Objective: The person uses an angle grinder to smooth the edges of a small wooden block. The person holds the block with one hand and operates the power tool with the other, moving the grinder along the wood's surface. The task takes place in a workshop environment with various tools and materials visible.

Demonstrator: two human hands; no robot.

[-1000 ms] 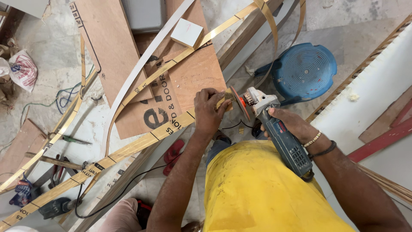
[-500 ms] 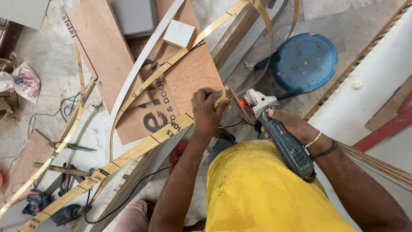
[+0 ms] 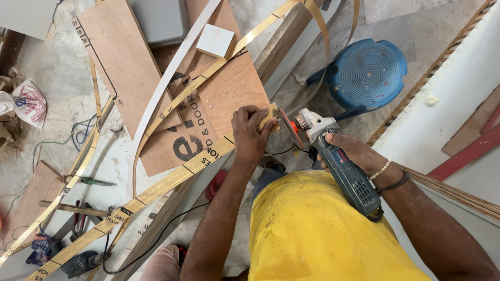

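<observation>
The left hand (image 3: 250,132) pinches a small wooden piece (image 3: 271,115) against the disc of the angle grinder (image 3: 333,156) gripped in the right hand (image 3: 349,152) — the shaping step, I judge — calling next for steady, light pressure above the plywood sheet (image 3: 229,99).

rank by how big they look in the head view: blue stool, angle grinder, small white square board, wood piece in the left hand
1. blue stool
2. angle grinder, closer to the camera, so unsure against the stool
3. small white square board
4. wood piece, mostly hidden by the left hand
</observation>
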